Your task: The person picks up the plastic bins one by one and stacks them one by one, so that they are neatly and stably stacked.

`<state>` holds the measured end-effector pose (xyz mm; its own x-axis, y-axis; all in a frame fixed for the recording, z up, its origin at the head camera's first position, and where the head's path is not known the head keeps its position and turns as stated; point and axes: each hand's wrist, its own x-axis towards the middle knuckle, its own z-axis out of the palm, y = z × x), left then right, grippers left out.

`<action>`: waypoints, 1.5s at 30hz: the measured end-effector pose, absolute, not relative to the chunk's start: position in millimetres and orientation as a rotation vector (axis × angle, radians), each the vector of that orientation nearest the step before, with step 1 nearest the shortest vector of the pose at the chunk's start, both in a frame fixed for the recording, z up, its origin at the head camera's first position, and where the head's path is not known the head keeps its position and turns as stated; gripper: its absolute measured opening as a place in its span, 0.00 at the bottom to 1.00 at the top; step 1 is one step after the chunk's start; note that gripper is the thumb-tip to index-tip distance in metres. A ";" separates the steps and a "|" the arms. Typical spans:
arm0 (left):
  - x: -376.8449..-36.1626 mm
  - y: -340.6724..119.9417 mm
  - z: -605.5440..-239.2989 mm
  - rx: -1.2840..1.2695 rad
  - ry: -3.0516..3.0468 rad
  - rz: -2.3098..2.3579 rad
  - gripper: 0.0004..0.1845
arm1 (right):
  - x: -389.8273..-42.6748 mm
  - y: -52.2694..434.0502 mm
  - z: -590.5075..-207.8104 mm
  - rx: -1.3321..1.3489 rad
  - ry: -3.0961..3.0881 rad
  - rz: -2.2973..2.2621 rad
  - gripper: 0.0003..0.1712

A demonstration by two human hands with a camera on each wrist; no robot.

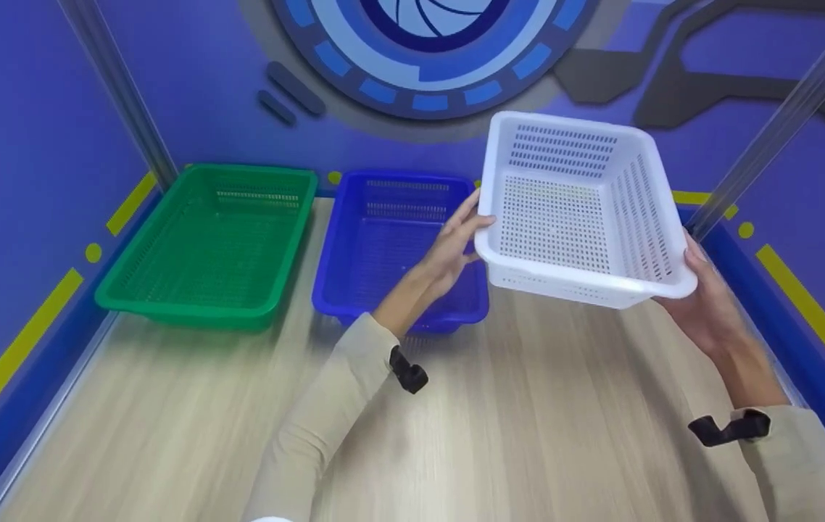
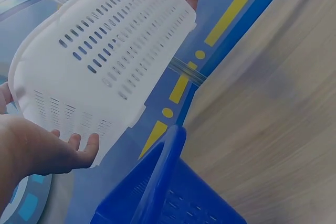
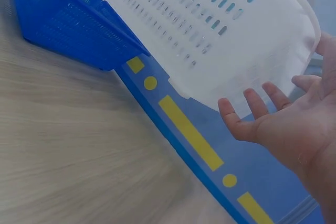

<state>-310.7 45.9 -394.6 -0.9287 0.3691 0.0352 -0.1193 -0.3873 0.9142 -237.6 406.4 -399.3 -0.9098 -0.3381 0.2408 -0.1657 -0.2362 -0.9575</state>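
A white plastic basket (image 1: 554,225) with slotted walls is held tilted above the table, its inside facing me and bare. My left hand (image 1: 449,250) grips its left rim, thumb over the edge. In the left wrist view, the fingers of the left hand (image 2: 47,145) lie against the basket's outer wall (image 2: 105,40). At the right rim, my right hand (image 1: 710,304) holds the near corner. The right wrist view shows the right hand's fingers (image 3: 239,121) spread under the white basket (image 3: 210,24), with the thumb side at the rim.
A blue basket (image 1: 398,319) stands on the wooden table (image 1: 485,420), partly behind my left forearm. Further left is a green basket (image 1: 188,312). Blue panels with yellow marks (image 1: 800,297) wall in the table left, right and back, with metal posts (image 1: 782,123) at the corners.
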 end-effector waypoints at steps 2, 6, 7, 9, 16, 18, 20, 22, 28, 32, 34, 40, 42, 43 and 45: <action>-309.7 42.6 -394.3 0.340 1.553 2.364 0.35 | -237.7 404.2 -399.3 -0.615 1.868 -2.305 0.32; -306.7 36.2 -393.0 0.343 1.571 2.350 0.35 | -238.4 400.2 -399.2 -0.620 1.844 -2.315 0.32; -306.3 34.8 -392.9 0.342 1.569 2.353 0.35 | -238.7 399.0 -399.1 -0.624 1.838 -2.315 0.32; -304.9 31.9 -392.4 0.341 1.564 2.361 0.35 | -239.3 396.5 -398.9 -0.625 1.833 -2.308 0.33; -301.2 17.3 -392.1 0.348 1.589 2.335 0.36 | -240.3 385.9 -402.8 -0.655 1.813 -2.273 0.33; -300.8 12.6 -392.4 0.341 1.593 2.339 0.36 | -242.2 382.0 -404.1 -0.676 1.794 -2.264 0.32; -300.6 8.5 -392.7 0.332 1.587 2.350 0.35 | -244.0 378.1 -404.6 -0.690 1.797 -2.248 0.32; -300.9 5.3 -392.6 0.329 1.587 2.356 0.36 | -244.8 374.5 -403.7 -0.677 1.831 -2.231 0.32; -301.6 -2.9 -391.8 0.322 1.588 2.365 0.36 | -246.3 367.5 -399.8 -0.682 1.825 -2.219 0.32; -299.4 -11.0 -390.9 0.325 1.580 2.375 0.35 | -245.5 361.1 -398.9 -0.679 1.826 -2.218 0.32; -298.3 -15.2 -390.8 0.330 1.579 2.376 0.35 | -245.1 357.8 -399.6 -0.681 1.826 -2.218 0.32; -298.8 -25.6 -395.7 0.324 1.565 2.402 0.34 | -247.7 347.8 -407.1 -0.707 1.780 -2.253 0.33; -299.5 -28.7 -397.7 0.326 1.556 2.422 0.34 | -249.9 343.5 -410.3 -0.717 1.764 -2.265 0.33; -300.0 -30.2 -398.6 0.329 1.552 2.432 0.34 | -251.1 340.9 -411.8 -0.727 1.757 -2.268 0.33; -300.8 -32.8 -399.9 0.335 1.546 2.453 0.34 | -253.5 335.5 -414.4 -0.725 1.753 -2.277 0.33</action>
